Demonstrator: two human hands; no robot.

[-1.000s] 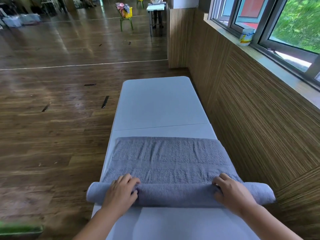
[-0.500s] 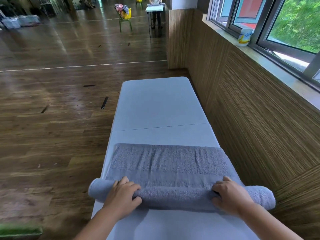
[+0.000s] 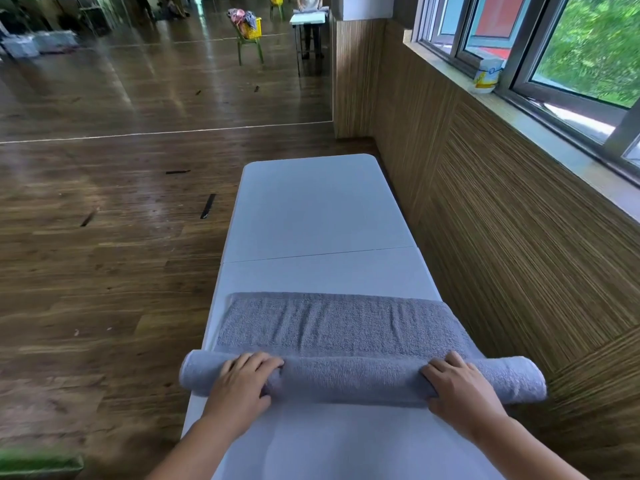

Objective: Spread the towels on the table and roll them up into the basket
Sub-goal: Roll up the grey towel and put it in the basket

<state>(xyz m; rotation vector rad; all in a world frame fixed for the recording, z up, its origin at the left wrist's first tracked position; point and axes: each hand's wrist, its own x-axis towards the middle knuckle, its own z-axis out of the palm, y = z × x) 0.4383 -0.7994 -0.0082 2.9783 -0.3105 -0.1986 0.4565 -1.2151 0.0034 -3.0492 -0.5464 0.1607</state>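
A grey towel [image 3: 332, 320] lies across the near half of the white folding table [image 3: 311, 209]. Its near part is wound into a thick roll [image 3: 353, 379] that overhangs both table sides. My left hand [image 3: 242, 382] curls over the roll near its left end. Near the right end my right hand [image 3: 460, 386] grips it the same way, fingers over the top. A short flat strip of towel remains beyond the roll.
A wood-panelled wall [image 3: 519, 258] runs close along the table's right side, with a tub [image 3: 486, 76] on the window sill. Wooden floor lies to the left. A blurred green edge [image 3: 38, 462] shows at bottom left. Far back, a yellow basket [image 3: 250, 27] of cloths sits on a chair.
Both hands have rolled the towel away from me. The roll has grown thicker and the flat part beyond it has become shorter.
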